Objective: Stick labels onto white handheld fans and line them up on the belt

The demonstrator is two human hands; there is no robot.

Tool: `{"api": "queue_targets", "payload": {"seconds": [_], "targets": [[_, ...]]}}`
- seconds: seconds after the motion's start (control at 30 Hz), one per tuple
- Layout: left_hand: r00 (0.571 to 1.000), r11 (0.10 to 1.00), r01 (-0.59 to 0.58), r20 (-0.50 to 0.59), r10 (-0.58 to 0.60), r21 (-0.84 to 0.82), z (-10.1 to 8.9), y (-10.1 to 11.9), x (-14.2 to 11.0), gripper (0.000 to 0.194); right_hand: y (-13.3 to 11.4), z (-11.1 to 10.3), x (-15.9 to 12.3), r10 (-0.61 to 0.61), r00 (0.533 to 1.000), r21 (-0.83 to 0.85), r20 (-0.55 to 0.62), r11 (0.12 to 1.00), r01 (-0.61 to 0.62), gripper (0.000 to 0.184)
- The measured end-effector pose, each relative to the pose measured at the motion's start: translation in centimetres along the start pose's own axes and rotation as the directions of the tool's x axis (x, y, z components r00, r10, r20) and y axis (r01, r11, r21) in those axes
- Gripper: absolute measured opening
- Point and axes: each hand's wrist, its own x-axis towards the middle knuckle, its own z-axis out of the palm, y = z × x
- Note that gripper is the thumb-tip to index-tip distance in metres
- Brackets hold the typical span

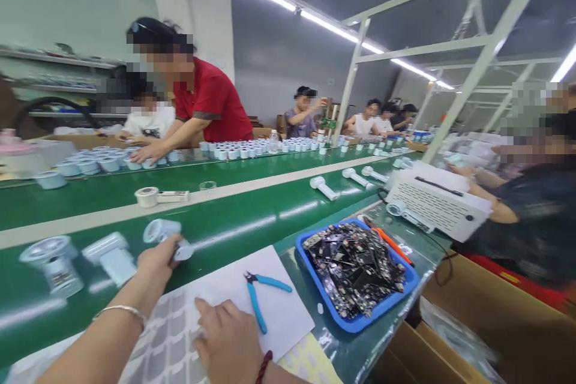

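My left hand (157, 264) reaches onto the green conveyor belt (234, 222) and is closed on a pale blue handheld fan part (164, 233) lying on it. My right hand (229, 342) rests with fingers curled on a sheet of grey square stickers (166, 336) lying on white paper (279, 312) at the near edge. Blue-handled cutters (261, 294) lie on the paper just right of my right hand. Two more pale blue fan parts (54, 261) (112, 255) sit on the belt left of my left hand.
A blue tray of dark circuit boards (355, 270) stands to the right, with an orange-handled tool (391, 243) and a white box device (438, 201) behind it. More fan parts (324, 187) ride the belt. Several people work on both sides; a cardboard box (495, 324) stands at lower right.
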Motion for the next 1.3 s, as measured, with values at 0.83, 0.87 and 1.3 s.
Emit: {"api": "queue_targets", "payload": {"seconds": [0.83,0.87,1.3], "targets": [[0.948,0.787,0.295,0.067,-0.310,-0.542,-18.6,-5.1,-18.1,0.014,-8.8,-3.0,-8.4,0.041,0.945,0.901,0.325,0.290,-0.322,0.053],[0.940,0.769,0.308,0.053,-0.337,-0.560,-18.5,-4.9,-18.2,0.011,-9.5,-2.7,-8.6,0.031,0.948,0.906,0.317,0.286,-0.312,0.051],[0.884,0.589,0.344,0.041,-0.465,-0.731,-17.8,-3.6,-18.7,0.012,-13.1,-2.0,-7.9,0.122,0.915,0.891,0.384,0.212,-0.402,0.051]]}}
